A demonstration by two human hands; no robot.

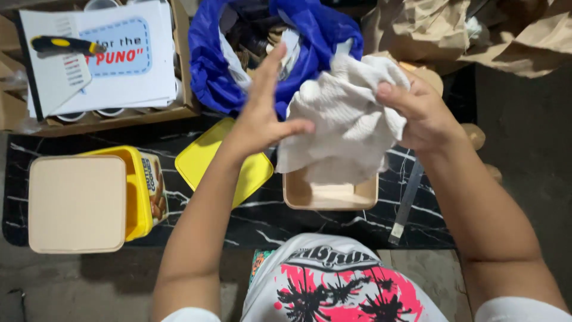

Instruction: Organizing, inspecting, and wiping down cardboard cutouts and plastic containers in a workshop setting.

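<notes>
A crumpled white cloth (pixel 347 119) hangs over a small beige square container (pixel 329 195) on a black marble-patterned mat (pixel 310 223). My right hand (pixel 420 113) grips the cloth's right side. My left hand (pixel 266 113) is flat, fingers stretched out, its thumb touching the cloth's left edge. A yellow lid (pixel 205 156) lies on the mat under my left forearm.
A yellow tub (pixel 142 191) with a beige square lid (pixel 77 204) on it sits at the left. Behind are a cardboard box (pixel 119 119) with white papers and a yellow-black utility knife (pixel 65 45), a blue bag (pixel 214 65), crumpled brown paper (pixel 453 30), and a metal ruler (pixel 406 203).
</notes>
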